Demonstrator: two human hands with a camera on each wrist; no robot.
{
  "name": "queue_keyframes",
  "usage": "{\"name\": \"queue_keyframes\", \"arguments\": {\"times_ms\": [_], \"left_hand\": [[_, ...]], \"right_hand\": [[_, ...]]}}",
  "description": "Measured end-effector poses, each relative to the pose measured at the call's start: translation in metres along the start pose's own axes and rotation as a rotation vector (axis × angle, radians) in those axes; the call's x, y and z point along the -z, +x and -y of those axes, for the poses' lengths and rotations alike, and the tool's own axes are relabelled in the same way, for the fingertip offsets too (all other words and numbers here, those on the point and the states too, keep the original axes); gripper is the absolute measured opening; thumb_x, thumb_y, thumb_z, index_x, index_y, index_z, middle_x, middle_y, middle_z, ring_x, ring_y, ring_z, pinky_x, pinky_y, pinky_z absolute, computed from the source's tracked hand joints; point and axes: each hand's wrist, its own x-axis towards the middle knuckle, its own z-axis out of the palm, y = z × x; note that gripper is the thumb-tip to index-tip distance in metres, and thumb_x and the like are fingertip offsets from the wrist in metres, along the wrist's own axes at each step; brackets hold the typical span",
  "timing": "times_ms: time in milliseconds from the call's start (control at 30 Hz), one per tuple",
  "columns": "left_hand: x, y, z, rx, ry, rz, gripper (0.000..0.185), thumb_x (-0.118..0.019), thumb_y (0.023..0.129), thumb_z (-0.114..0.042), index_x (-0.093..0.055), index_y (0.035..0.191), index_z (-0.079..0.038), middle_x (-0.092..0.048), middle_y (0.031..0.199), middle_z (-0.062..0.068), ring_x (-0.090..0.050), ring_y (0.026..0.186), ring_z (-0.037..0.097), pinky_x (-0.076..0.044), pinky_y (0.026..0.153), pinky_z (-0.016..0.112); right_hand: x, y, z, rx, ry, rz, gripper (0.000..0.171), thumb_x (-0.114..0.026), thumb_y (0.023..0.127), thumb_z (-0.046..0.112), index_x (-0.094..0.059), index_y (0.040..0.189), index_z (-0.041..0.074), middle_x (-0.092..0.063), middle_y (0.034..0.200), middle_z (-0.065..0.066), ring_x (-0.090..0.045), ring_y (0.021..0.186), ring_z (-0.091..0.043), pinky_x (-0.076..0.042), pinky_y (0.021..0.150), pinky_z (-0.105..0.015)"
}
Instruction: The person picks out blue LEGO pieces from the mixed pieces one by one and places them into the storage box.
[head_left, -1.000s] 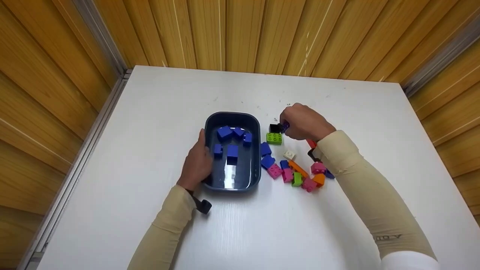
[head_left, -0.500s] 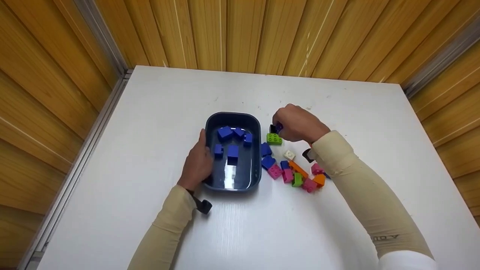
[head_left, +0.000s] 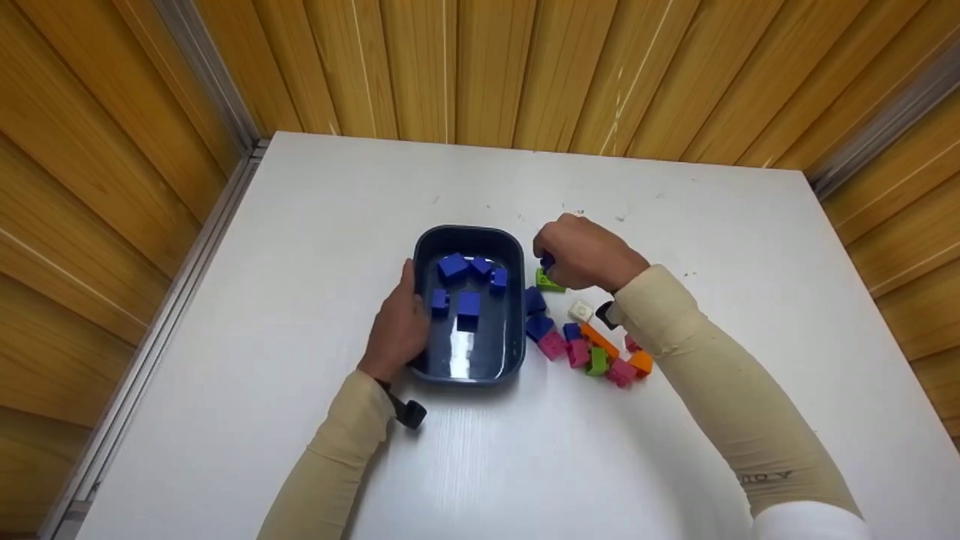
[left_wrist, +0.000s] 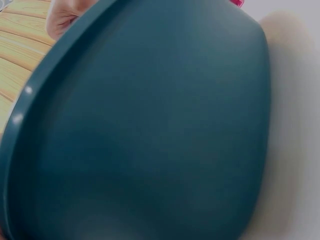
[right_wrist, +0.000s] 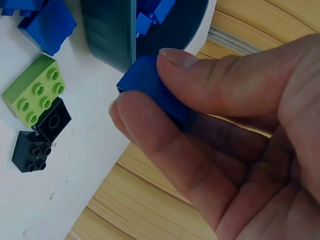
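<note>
Nearest the near edge of the white table (head_left: 525, 465), two beige sleeves reach in from below. The left hand (head_left: 397, 330) rests against the left wall of the tub (head_left: 517, 330), thumb along the rim, fingers laid on the outer side; how far they curl cannot be told, and the left wrist view shows only the tub's dark wall filling the frame. The tub sits slightly left of the table's middle and holds five blue bricks (head_left: 469, 304). Just right of the tub lies a loose heap (head_left: 600, 352) of pink, orange, green and blue bricks, with a white brick (head_left: 580, 309) beyond it. Two more blue bricks (head_left: 535, 300) lie touching the tub's right wall. Farther on, the right hand (head_left: 581, 251) hovers just beside the tub's far right corner, thumb and forefinger pinching a blue brick (right_wrist: 150, 85) clear of the table. Under that hand a green brick (right_wrist: 34, 90) lies studs up, with a black brick (right_wrist: 30, 150) touching it on the far side. Beyond the table's far edge stands a wooden panelled wall (head_left: 480, 67).
</note>
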Motion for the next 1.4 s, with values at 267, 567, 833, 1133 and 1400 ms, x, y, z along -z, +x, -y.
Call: {"name": "queue_keyframes", "arguments": {"times_ms": [267, 567, 833, 1133, 1400], "left_hand": [[-0.001, 0.001, -0.001, -0.001, -0.001, -0.009, 0.062, -0.034, 0.108, -0.011, -0.016, 0.167, -0.003, -0.036, 0.168, 0.02, -0.038, 0.155, 0.032, -0.035, 0.126, 0.049], [-0.002, 0.001, 0.002, -0.03, -0.009, -0.021, 0.062, -0.035, 0.108, -0.01, -0.017, 0.166, -0.001, -0.035, 0.168, 0.02, -0.037, 0.155, 0.033, -0.034, 0.126, 0.049], [-0.001, 0.001, 0.001, -0.023, -0.006, -0.026, 0.062, -0.034, 0.108, -0.011, -0.017, 0.166, -0.003, -0.039, 0.165, 0.021, -0.041, 0.153, 0.034, -0.036, 0.125, 0.05], [-0.002, 0.0, 0.003, -0.006, -0.022, -0.017, 0.063, -0.034, 0.108, -0.01, -0.015, 0.167, -0.004, -0.036, 0.168, 0.019, -0.038, 0.154, 0.034, -0.034, 0.126, 0.051], [-0.002, 0.001, 0.003, 0.0, -0.034, -0.013, 0.062, -0.035, 0.109, -0.012, -0.014, 0.167, -0.006, -0.032, 0.17, 0.016, -0.035, 0.156, 0.031, -0.032, 0.128, 0.049]], "right_hand": [[-0.001, 0.005, 0.004, 0.024, -0.002, 0.019, 0.016, -0.065, 0.084, -0.006, -0.077, 0.089, 0.005, -0.056, 0.068, -0.006, -0.053, 0.06, -0.021, -0.042, 0.052, -0.026], [-0.004, 0.009, 0.011, 0.051, 0.0, 0.029, 0.021, -0.065, 0.082, -0.007, -0.078, 0.088, 0.008, -0.065, 0.073, -0.005, -0.056, 0.063, -0.021, -0.045, 0.054, -0.027], [-0.004, 0.012, 0.018, 0.073, -0.03, 0.034, 0.017, -0.065, 0.084, -0.006, -0.077, 0.086, 0.006, -0.059, 0.071, -0.004, -0.053, 0.064, -0.019, -0.045, 0.055, -0.028], [-0.009, 0.016, 0.022, 0.09, -0.031, 0.041, 0.016, -0.066, 0.085, -0.005, -0.078, 0.09, 0.004, -0.062, 0.072, -0.005, -0.055, 0.064, -0.02, -0.046, 0.054, -0.026], [-0.011, 0.021, 0.028, 0.085, -0.029, 0.066, 0.022, -0.068, 0.089, -0.001, -0.081, 0.105, 0.005, -0.075, 0.092, -0.011, -0.063, 0.073, -0.023, -0.057, 0.064, -0.031]]}}
